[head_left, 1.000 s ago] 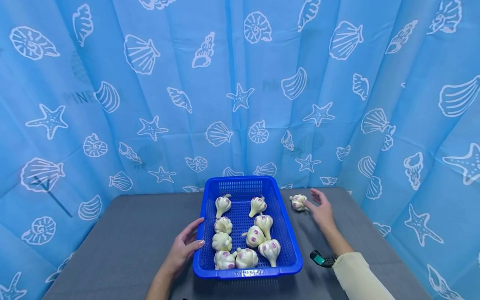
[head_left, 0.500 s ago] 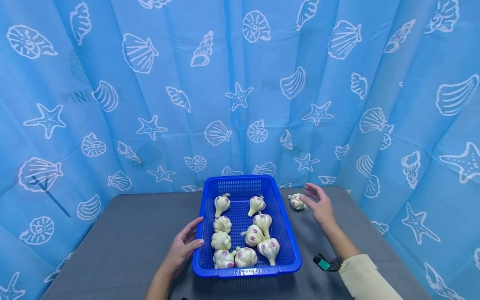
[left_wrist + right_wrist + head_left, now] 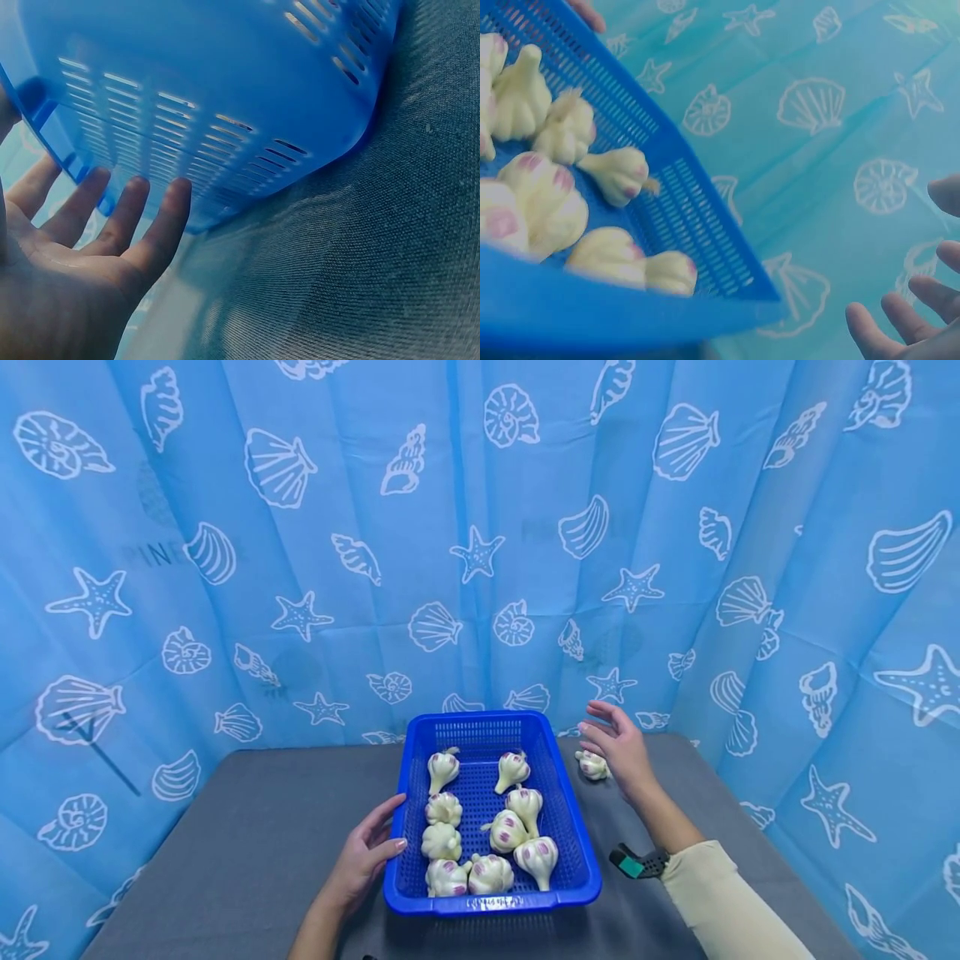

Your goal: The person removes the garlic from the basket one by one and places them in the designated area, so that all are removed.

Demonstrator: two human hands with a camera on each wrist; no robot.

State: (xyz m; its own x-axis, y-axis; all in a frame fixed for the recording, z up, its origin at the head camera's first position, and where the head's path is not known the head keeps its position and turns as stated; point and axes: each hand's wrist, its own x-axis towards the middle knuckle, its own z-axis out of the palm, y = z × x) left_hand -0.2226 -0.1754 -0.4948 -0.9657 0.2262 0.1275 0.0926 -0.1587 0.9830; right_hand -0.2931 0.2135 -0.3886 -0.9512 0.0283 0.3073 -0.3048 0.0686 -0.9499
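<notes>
A blue plastic basket [image 3: 573,802] with slotted walls stands on the grey cloth and contains several garlic bulbs [image 3: 536,860], white with purple patches. My left hand [image 3: 363,856] holds its left rim, thumb at the top edge; in the left wrist view the other fingers [image 3: 161,232] spread against the outer wall. One more garlic bulb [image 3: 592,766] lies on the cloth beyond the basket's right side. Above and partly over it in the head view is my right hand [image 3: 621,750], fingers loosely extended and holding nothing. The right wrist view shows those fingers [image 3: 907,319] spread apart from the basket.
A grey cloth-covered table [image 3: 300,827] extends around the basket. Blue curtains [image 3: 480,610] printed with white shells and starfish hang behind it and at both sides. My right wrist carries a black strap [image 3: 637,864] with a teal patch.
My right hand has lifted off the loose garlic bulb and shifted slightly up and left, leaving the bulb on the cloth. The left hand and the basket stay in place.
</notes>
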